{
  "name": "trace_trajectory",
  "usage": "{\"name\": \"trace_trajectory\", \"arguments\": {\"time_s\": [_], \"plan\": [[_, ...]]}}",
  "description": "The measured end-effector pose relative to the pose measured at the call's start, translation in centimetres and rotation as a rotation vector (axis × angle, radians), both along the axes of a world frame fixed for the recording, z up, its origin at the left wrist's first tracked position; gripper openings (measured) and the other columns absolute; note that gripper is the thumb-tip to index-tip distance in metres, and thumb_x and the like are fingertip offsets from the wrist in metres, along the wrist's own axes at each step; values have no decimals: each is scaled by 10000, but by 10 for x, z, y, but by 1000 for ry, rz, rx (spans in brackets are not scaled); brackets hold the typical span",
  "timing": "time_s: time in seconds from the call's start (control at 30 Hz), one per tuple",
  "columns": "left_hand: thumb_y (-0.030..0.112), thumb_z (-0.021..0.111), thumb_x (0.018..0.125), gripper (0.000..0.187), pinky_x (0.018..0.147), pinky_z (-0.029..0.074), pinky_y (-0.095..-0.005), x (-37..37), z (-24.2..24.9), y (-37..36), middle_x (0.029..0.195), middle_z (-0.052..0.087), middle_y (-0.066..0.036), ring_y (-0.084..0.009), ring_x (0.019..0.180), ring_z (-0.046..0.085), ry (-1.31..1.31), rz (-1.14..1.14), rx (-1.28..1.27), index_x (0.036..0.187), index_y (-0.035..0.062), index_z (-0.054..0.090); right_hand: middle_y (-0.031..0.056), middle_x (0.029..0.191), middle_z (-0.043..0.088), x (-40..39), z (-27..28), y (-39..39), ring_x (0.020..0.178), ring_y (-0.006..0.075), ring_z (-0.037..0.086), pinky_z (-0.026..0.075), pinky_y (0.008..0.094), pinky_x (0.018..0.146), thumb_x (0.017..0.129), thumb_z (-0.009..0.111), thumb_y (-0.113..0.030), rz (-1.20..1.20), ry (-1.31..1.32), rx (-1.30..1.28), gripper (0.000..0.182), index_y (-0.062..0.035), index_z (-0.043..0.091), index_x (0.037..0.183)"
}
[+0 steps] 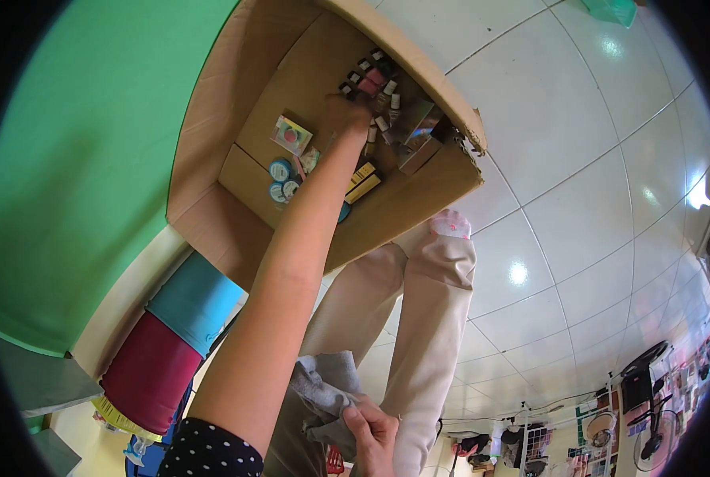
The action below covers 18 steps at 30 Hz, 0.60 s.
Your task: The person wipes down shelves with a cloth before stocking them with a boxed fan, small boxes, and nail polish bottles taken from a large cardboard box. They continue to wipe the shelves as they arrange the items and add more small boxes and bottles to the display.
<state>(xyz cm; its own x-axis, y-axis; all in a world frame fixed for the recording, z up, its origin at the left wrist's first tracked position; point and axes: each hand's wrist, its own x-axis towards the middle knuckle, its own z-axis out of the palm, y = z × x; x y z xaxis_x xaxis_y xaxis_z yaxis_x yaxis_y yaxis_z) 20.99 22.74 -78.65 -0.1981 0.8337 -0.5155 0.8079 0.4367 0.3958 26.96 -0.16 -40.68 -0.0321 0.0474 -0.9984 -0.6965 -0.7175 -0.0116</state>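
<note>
My left hand (345, 114) reaches deep into a cardboard box (248, 103), at a group of small bottles. Its fingertips are close to bottles with black caps (355, 78) and pink bottles (370, 83); its fingers are too shaded to read. White-capped bottles (383, 124) lie just right of it. Lower in the box are a small packet (291, 135), round blue-rimmed containers (279, 168) and a yellow box (362, 183). My right hand (375, 437), at the bottom centre, is closed around a grey cloth (323, 389), thumb on top.
Beige-trousered legs (426, 318) extend below the box, over white floor tiles (562, 199). A green surface (93, 143) fills the left. Blue (196, 302) and maroon (152, 370) containers stand lower left. A fan (655, 437) and racks appear lower right.
</note>
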Motion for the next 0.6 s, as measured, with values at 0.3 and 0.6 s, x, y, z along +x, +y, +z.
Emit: {"name": "trace_trajectory", "arguments": {"time_s": [0.3,0.6], "plan": [[175,626,741,259,561,459,-241,-17,116,-13,836,561,-68,-153,747,576,-818,372,194,909,74,457,-15,763,528,-13,-8,-45,676,56,445,354,199,624,774,552,-118,-287,118,-37,171,21,561,676],[250,771,582,600,678,466,-265,12,457,-96,882,546,-37,-133,781,555,-1010,136,-229,1064,52,472,131,981,542,44,78,-46,814,280,554,453,393,730,784,454,-278,-647,132,324,401,8,477,1065]]}}
